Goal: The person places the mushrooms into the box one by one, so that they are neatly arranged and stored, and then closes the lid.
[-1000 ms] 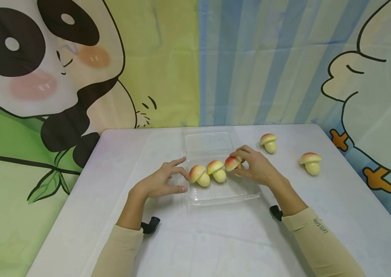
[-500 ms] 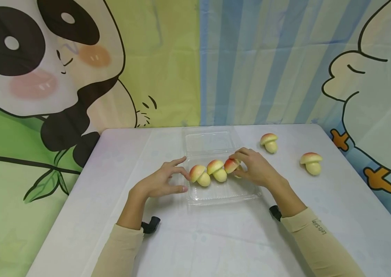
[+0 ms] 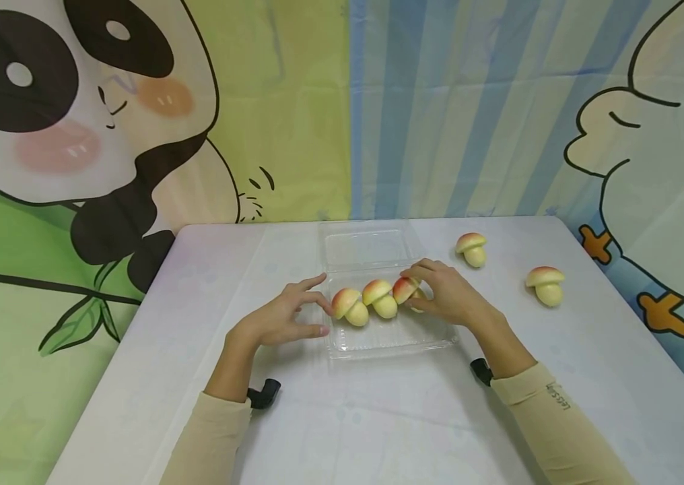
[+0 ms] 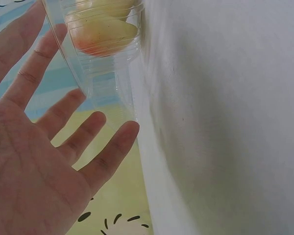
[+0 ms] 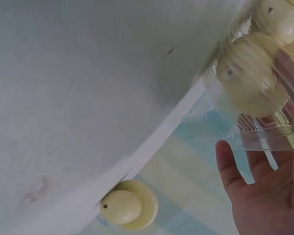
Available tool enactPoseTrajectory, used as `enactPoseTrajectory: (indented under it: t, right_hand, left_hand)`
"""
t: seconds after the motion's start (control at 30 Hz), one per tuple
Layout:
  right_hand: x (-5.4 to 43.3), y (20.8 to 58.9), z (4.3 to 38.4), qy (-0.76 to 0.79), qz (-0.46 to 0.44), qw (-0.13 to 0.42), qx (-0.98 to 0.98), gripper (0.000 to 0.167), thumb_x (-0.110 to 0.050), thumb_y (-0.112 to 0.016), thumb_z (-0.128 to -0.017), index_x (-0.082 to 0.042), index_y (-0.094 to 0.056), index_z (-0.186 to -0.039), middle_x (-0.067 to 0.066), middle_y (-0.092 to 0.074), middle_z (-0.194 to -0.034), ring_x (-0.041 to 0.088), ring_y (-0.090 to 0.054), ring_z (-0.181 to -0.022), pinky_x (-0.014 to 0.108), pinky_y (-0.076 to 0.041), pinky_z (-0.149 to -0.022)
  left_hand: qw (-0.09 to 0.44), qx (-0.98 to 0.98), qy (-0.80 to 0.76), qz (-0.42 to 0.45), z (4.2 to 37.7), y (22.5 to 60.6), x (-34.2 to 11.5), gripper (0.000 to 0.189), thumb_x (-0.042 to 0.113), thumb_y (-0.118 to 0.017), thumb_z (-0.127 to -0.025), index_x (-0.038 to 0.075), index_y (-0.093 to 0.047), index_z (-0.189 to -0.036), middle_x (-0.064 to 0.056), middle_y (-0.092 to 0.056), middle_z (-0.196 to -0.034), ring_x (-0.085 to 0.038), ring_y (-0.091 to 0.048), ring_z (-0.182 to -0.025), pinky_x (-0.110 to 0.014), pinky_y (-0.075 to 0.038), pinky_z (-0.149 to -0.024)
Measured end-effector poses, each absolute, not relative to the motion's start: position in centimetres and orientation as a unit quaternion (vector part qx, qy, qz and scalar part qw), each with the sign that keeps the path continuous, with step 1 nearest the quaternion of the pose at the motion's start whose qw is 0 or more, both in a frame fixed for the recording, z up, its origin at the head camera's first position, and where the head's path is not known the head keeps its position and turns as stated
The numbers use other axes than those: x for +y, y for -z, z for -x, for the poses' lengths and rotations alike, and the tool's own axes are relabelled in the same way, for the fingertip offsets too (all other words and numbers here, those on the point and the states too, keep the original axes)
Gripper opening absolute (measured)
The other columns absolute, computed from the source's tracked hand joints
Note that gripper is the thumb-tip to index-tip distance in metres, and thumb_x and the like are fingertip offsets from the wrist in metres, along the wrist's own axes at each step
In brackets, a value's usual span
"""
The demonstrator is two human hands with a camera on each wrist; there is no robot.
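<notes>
A clear plastic box (image 3: 390, 337) holds three toy mushrooms in a row, each with a pale yellow stem and a red-tinged cap. My right hand (image 3: 446, 294) grips the rightmost toy mushroom (image 3: 404, 288), partly hiding it. Beside it sit the middle mushroom (image 3: 380, 298) and the left mushroom (image 3: 350, 308). At the box's left side is my left hand (image 3: 284, 314), fingers spread, fingertips right at the rim. In the left wrist view, this hand (image 4: 44, 132) shows its palm, holding nothing. The right wrist view shows a fingertip against a mushroom (image 5: 250, 73) through the box wall.
The box's clear lid (image 3: 366, 249) lies folded back toward the far table edge. Two more toy mushrooms stand to the right, one far back (image 3: 471, 249) and one nearer the right edge (image 3: 545, 285). A printed cloth backdrop (image 3: 293, 121) rises behind the white table (image 3: 342, 417).
My right hand has shifted slightly down with the rightmost mushroom, which sits a little closer to the middle one, then stayed still. The left hand keeps its place at the box.
</notes>
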State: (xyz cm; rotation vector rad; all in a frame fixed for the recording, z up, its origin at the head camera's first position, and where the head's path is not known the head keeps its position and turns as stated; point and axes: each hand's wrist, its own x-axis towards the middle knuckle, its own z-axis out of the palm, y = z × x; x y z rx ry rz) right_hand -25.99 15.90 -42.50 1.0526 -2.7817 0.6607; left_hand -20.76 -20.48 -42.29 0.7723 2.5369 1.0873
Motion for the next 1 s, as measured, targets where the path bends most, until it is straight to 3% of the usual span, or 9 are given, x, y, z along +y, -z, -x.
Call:
enactPoseTrajectory:
  t: [0.27, 0.47, 0.7, 1.0]
  right_hand:
    - [16.5, 42.1, 26.1, -0.242, -0.350, 0.037, -0.904, 0.058, -0.029, -0.087, -0.085, -0.008, -0.064, -0.135, 0.008, -0.062, -0.134, 0.034, -0.058, -0.127, 0.056, -0.048, -0.104]
    - [17.6, 41.8, 26.1, -0.269, -0.353, 0.074, -0.893, 0.062, -0.028, -0.082, -0.090, -0.011, -0.056, -0.144, 0.011, -0.054, -0.146, 0.036, -0.054, -0.132, 0.057, -0.046, -0.106]
    - [19.6, 41.4, 26.2, -0.270, -0.338, 0.112, -0.894, 0.059, -0.025, -0.081, -0.091, -0.009, -0.058, -0.142, 0.010, -0.055, -0.145, 0.034, -0.056, -0.129, 0.056, -0.048, -0.104]
    - [22.2, 41.6, 26.2, -0.251, -0.314, 0.141, -0.905, 0.054, -0.022, -0.080, -0.091, -0.008, -0.060, -0.139, 0.014, -0.056, -0.143, 0.042, -0.050, -0.133, 0.070, -0.040, -0.101]
  left_hand:
    - [0.134, 0.878, -0.375, -0.266, 20.7, 42.4, -20.5, 0.032, 0.040, -0.079, -0.090, 0.023, -0.071, -0.116, 0.002, -0.018, -0.171, -0.035, -0.022, -0.152, -0.059, -0.041, -0.112]
    - [0.132, 0.875, -0.378, -0.271, 20.8, 42.3, -20.5, 0.031, 0.039, -0.079, -0.090, 0.022, -0.071, -0.115, 0.000, -0.018, -0.171, -0.036, -0.022, -0.152, -0.059, -0.042, -0.111]
    - [0.138, 0.871, -0.387, -0.270, 20.9, 42.6, -20.6, 0.031, 0.038, -0.079, -0.091, 0.022, -0.071, -0.116, 0.000, -0.018, -0.171, -0.034, -0.020, -0.153, -0.060, -0.042, -0.112]
    - [0.139, 0.869, -0.390, -0.270, 21.0, 42.6, -20.6, 0.032, 0.038, -0.079, -0.090, 0.021, -0.071, -0.116, 0.001, -0.017, -0.171, -0.035, -0.019, -0.154, -0.059, -0.043, -0.111]
